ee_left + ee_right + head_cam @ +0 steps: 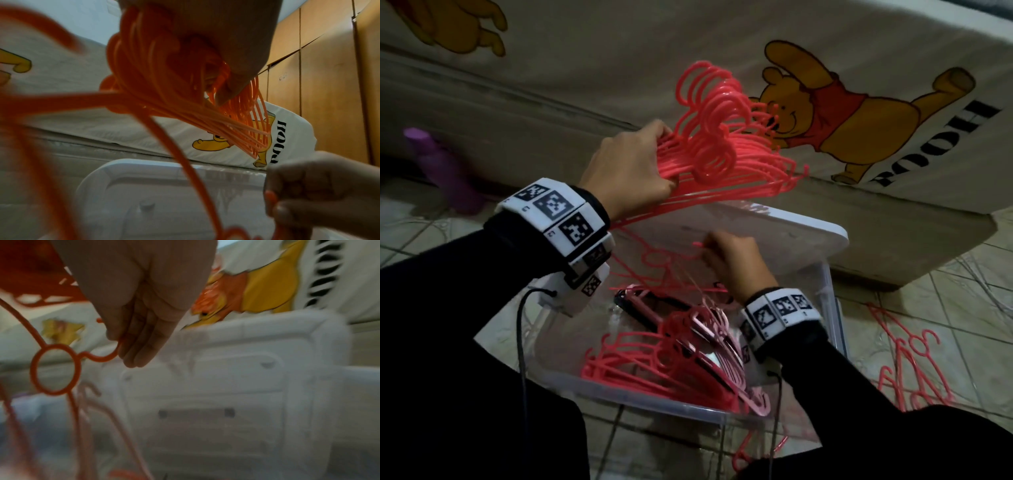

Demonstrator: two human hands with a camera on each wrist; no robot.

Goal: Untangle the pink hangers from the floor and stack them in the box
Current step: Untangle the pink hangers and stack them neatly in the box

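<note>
My left hand (633,168) grips a thick bundle of pink hangers (722,137) held above the clear plastic box (832,308); the wrist view shows the thumb (236,84) clamped over the bundle (164,81). Lower down, over the box, my right hand (736,260) pinches the hook of a single pink hanger (654,257) that hangs from the bundle. In the right wrist view, fingers (139,344) hold the hook end beside the hanger's ring (54,369). More pink hangers (671,359) lie stacked inside the box. Loose hangers (907,363) lie on the floor to the right.
The box's white lid (791,229) leans behind the box against a mattress with a cartoon bear print (859,113). A purple bottle (445,168) lies on the tiled floor at the left. Wooden wardrobe doors (333,81) stand beyond the mattress.
</note>
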